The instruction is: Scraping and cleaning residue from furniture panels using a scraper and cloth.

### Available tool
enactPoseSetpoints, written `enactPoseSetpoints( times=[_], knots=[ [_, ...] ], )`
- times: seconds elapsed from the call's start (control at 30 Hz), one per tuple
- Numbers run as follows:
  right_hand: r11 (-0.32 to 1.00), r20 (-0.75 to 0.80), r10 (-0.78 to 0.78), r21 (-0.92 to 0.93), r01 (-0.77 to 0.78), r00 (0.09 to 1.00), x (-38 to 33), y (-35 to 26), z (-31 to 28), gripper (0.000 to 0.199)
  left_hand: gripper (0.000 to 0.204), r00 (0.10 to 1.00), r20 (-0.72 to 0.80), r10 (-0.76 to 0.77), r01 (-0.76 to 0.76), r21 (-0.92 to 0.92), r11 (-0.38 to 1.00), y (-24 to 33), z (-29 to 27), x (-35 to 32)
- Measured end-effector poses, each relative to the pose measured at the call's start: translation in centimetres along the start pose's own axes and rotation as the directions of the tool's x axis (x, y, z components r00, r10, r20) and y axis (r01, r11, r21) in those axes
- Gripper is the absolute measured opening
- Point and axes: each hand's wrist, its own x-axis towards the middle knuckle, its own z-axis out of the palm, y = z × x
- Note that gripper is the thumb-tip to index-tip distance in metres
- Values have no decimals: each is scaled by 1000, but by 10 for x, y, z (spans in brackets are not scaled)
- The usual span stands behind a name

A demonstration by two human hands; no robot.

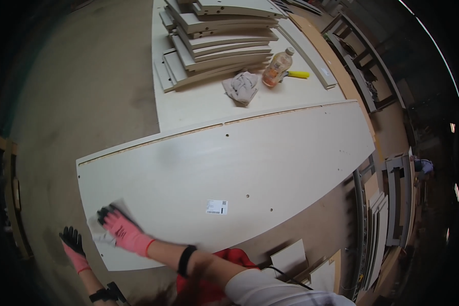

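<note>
A large white panel [183,168] with drilled holes, a long groove and a paper label [217,206] lies in front of me. My right hand [121,228], in a pink glove with black fingertips, is at the panel's left end. It holds a pale cloth [103,237] against the surface, fingers spread over it; the cloth is blurred. Beyond the panel's left edge, my left hand [75,247], in a matching glove, hangs in the air with its fingers stretched out and nothing in them.
A stack of white boards [219,46] stands on the board farther back. Near it are a crumpled rag [241,86], a plastic bottle [278,66] and a yellow-handled tool [297,74]. More panels [375,239] lean at the right, by a metal frame [359,214].
</note>
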Motion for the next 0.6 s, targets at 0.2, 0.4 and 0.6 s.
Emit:
enactPoseSetpoints(
  times=[0.2, 0.4, 0.6],
  knots=[
    [567, -789, 551, 113, -816, 273, -241, 266, -116, 47, 55, 984, -162, 77, -60, 108, 992, 20, -20, -51],
    [-304, -529, 676, 434, -848, -513, -541, 307, -91, 66, 44, 850, 191, 491, -490, 629, 603, 26, 107, -26],
    [624, -611, 650, 90, -776, 451, -383, 162, -43, 55, 33, 651, 582, 488, -749, 388, 537, -30, 383, -65]
  ],
)
